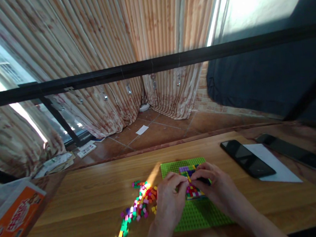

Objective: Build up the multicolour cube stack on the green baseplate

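Observation:
A green studded baseplate [199,216] lies on the wooden table, with a patch of small multicoloured building bricks [193,193] built up on it. My left hand [170,196] reaches over the plate's left side, its thumb and forefinger pinched together at the bricks. From the right, my right hand [217,183] comes in with fingers also pinched, its tips almost meeting the left ones. Whatever sits between the fingertips is too small and covered to make out. Left of my left hand is a loose scatter of coloured bricks [140,205], partly sunlit.
A black phone [247,158] rests partly on a white sheet [282,166] at the right, with another dark phone [292,151] beyond. An orange-and-white plastic packet [15,215] is at the left. Behind the table are a dark rail [164,62] and curtains [84,36].

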Available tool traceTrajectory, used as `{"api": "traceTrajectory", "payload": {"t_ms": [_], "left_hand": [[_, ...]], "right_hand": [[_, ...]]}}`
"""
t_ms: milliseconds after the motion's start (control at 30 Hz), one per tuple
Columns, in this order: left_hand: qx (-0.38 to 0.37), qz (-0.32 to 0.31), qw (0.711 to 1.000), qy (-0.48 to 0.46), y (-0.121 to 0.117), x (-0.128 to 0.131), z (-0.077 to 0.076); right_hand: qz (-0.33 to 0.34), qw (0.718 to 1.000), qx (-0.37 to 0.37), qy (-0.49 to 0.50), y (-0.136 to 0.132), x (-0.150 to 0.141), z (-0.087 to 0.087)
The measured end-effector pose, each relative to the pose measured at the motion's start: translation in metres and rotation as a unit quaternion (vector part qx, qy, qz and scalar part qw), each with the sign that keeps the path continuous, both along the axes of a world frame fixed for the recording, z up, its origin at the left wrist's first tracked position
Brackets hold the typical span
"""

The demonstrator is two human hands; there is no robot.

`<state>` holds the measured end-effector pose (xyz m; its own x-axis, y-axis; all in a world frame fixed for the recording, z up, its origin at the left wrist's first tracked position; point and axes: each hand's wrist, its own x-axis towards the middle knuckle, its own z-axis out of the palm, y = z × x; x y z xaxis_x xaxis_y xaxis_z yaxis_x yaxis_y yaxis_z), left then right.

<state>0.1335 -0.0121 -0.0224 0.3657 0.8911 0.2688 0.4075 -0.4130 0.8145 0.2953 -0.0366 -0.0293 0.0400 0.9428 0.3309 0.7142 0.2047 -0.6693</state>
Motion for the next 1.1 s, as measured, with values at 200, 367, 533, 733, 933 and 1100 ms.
{"api": "traceTrajectory", "payload": {"t_ms": [200, 367, 533, 733, 933, 1100], "left_hand": [[0.013, 0.021, 1.0, -0.002, 0.002, 0.003, -0.004], [0.032, 0.028, 0.999, 0.027, -0.001, 0.003, -0.005], [0.073, 0.009, 0.995, 0.063, -0.006, 0.002, -0.01], [0.113, 0.017, 0.991, 0.073, -0.008, 0.0, -0.013], [0.092, 0.013, 0.994, 0.065, -0.007, 0.002, -0.012], [0.074, 0.019, 0.995, 0.063, -0.006, 0.004, -0.012]], "right_hand": [[-0.008, 0.999, 0.001, -0.034, 0.001, -0.003, 0.001], [-0.001, 1.0, 0.01, -0.02, 0.001, -0.005, 0.0], [0.0, 1.0, 0.002, -0.013, 0.001, -0.006, 0.0], [0.002, 1.0, -0.003, -0.003, 0.002, -0.005, -0.002], [-0.011, 1.0, -0.012, 0.006, 0.003, -0.005, -0.002], [-0.014, 1.0, -0.016, 0.008, 0.003, -0.006, -0.002]]}}
